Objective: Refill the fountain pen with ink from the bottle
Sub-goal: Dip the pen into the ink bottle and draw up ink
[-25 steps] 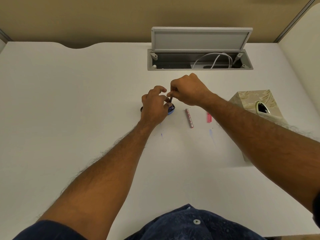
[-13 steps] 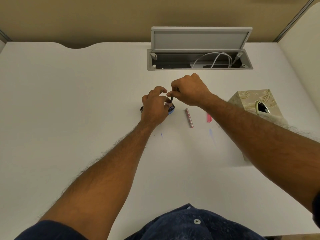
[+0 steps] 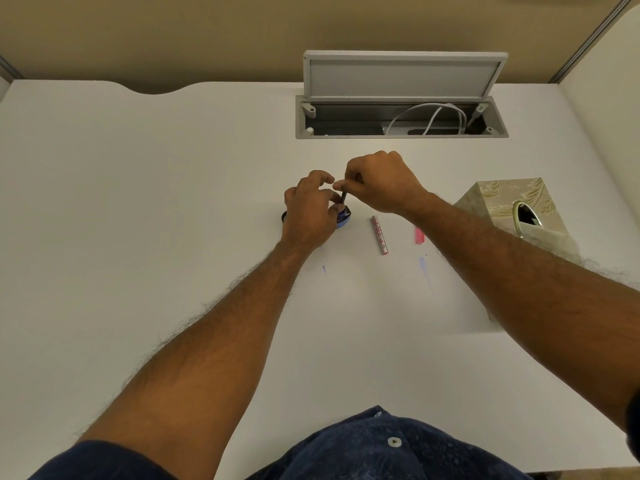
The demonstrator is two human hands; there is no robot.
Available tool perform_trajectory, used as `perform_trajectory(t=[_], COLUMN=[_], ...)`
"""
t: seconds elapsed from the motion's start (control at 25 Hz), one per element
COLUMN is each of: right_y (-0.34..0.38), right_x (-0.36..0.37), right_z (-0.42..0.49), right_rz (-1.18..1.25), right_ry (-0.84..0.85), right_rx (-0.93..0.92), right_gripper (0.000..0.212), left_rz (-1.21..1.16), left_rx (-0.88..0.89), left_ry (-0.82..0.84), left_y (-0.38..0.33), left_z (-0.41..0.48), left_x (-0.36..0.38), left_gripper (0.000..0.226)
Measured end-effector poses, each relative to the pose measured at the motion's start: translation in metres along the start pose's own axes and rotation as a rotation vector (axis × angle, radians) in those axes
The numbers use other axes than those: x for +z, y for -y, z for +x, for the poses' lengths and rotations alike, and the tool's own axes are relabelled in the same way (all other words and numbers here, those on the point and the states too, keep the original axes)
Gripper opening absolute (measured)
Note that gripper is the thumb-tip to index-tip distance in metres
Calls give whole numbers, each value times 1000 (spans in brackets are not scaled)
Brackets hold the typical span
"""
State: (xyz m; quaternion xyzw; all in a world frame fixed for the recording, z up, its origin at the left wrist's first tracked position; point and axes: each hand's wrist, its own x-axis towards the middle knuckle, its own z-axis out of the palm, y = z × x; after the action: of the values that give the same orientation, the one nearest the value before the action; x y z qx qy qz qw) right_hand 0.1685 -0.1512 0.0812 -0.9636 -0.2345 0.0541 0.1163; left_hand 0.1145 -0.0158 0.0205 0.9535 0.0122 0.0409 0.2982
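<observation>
Fingertips (image 3: 341,185) of the right hand (image 3: 381,181) pinched tight on the dark pen section (image 3: 343,197), near-upright at frame centre, tip down toward the ink bottle (image 3: 344,216) directly beneath, left hand (image 3: 308,216) curled round that bottle.

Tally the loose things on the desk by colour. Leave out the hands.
Pink: 2, the patterned pen barrel and the small pink piece.
Blue: 1, the ink bottle.
Black: 2, the pen section and the cap.
Gold: 1, the tissue box.
Total: 6.
</observation>
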Motion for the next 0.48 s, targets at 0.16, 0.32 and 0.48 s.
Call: perform_trajectory(t=[0.16, 0.32, 0.48], right_y=[-2, -2, -3], right_x=[9, 14, 16], right_z=[-6, -10, -14], right_rz=[187, 262, 285], right_ry=[12, 30, -10], right_rx=[55, 68, 83], right_gripper=[28, 25, 23], left_rz=[5, -6, -23], left_rx=[30, 19, 16], left_ry=[-7, -20, -26], left_y=[2, 2, -1], left_z=[-3, -4, -2], left_x=[1, 2, -1], left_gripper=[21, 20, 26])
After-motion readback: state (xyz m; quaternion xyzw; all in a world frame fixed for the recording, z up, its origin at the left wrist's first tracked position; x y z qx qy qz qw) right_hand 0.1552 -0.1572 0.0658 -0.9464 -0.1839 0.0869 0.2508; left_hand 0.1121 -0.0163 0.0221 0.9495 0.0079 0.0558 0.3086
